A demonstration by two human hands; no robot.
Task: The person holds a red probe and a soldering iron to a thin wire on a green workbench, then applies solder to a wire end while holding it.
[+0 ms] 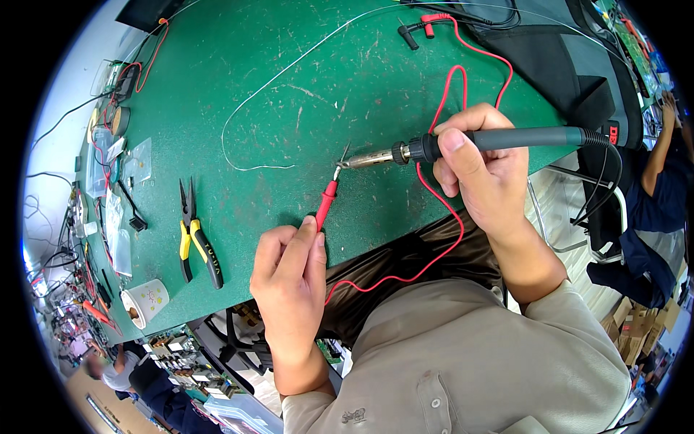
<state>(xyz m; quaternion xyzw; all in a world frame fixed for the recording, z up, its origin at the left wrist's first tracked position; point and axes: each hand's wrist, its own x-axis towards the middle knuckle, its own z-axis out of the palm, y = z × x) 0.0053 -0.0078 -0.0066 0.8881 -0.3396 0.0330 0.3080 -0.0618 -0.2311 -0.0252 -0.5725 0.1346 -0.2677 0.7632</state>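
Observation:
My left hand (291, 271) is closed around a red multimeter probe (327, 205), its metal end pointing up and away from me. In my right hand (481, 163) is a soldering iron (434, 147) with a dark handle. The iron's metal tip meets the probe's metal end above the green table; whether they touch or only overlap is hard to tell. A red lead (463, 224) runs from my left hand up behind the iron toward the far side. On the table ahead lies a thin length of solder wire (249, 99), its near end bent and apart from both hands.
Yellow-and-black long-nose pliers (191, 235) lie left of my left hand. A paper cup (146, 301) stands at the table's left edge, near plastic bags and cables. Red and black plugs (428, 30) and a dark bag (549, 65) are at the far right. People sit farther off.

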